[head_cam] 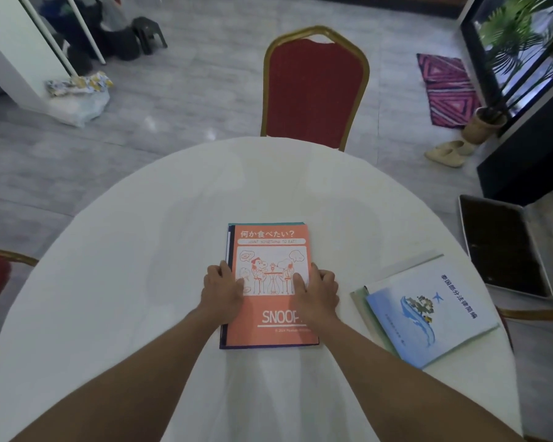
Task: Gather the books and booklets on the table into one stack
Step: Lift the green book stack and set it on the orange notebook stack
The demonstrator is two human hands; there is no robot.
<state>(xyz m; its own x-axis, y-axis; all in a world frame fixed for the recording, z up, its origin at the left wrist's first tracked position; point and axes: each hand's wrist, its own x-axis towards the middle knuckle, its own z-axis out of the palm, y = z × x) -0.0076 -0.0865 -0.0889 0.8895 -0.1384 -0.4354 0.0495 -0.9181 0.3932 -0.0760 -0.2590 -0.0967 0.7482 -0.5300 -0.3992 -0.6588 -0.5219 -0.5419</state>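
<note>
A round white surface [141, 282] fills the lower part of the view, with a cloth over it. The floor around it is grey tile. A red chair [315, 90] with a gold frame stands just past the far edge of the surface. Far off to the right of the chair lies a pink striped mat [447, 87], and near it are a potted plant [486, 121] and a pair of pale shoes [449, 153].

In the middle of the surface sits a stack of books [227, 314]. The top one is an orange Snoopy booklet [268, 317]. Thin edges of darker books peek out under it on the left and the far side.

The left hand [221, 290] lies flat on the left edge of the stack, fingers spread and loose. The right hand [316, 290] lies flat on the right edge the same way. Neither hand is closed around anything; they press on the stack from both sides.

To the right of the stack, well apart from it, a blue and white book [428, 317] lies tilted on top of a pale green one [363, 306], near the right rim of the surface. The rest of the surface around the stack is bare white cloth. Past the right rim, a dark tray [502, 247] rests lower down.
</note>
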